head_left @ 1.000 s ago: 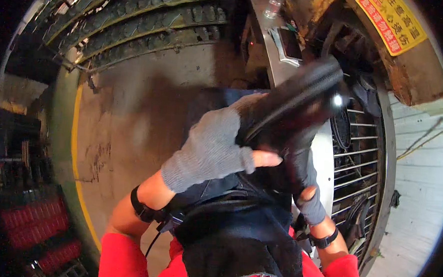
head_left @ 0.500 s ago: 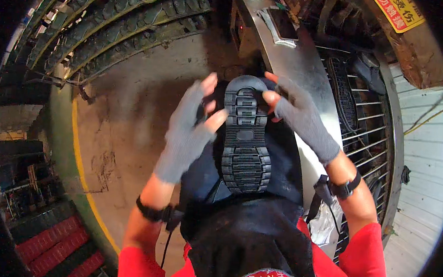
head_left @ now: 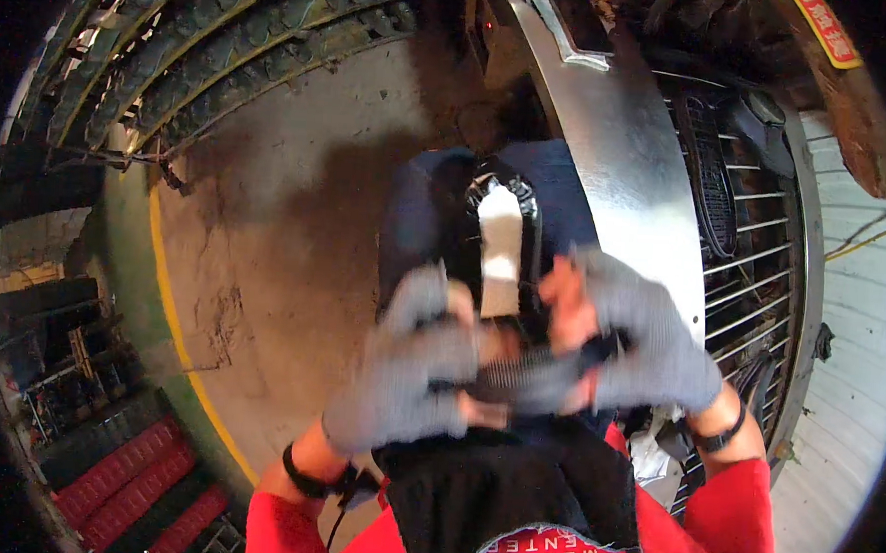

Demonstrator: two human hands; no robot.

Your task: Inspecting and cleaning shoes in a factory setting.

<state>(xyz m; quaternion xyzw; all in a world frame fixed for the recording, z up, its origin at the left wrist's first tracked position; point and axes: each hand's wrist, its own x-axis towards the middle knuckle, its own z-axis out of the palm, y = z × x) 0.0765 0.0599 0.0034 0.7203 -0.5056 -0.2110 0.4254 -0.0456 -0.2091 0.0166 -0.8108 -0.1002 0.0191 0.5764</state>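
Together, left hand (head_left: 408,375) and right hand (head_left: 640,342) grip a ribbed black shoe (head_left: 503,280).

The one camera sits on my head, looking steeply down, close over my lap and the concrete floor (head_left: 266,217).

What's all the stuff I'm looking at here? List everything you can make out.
shoe: one, black with a white inside, centre, held by both hands, blurred
metal panel: one, silver, upper right of centre
wire rack: one, grey bars, right side
soles or treads on racks: several rows, dark, upper left
floor: grey concrete, with a yellow line at left
crates: a few, red, lower left
apron: one, black, bottom centre
sleeves: two, red, bottom
wristbands: two, black, one on each wrist
left hand: grey fingerless glove, on the shoe
right hand: grey fingerless glove, on the shoe
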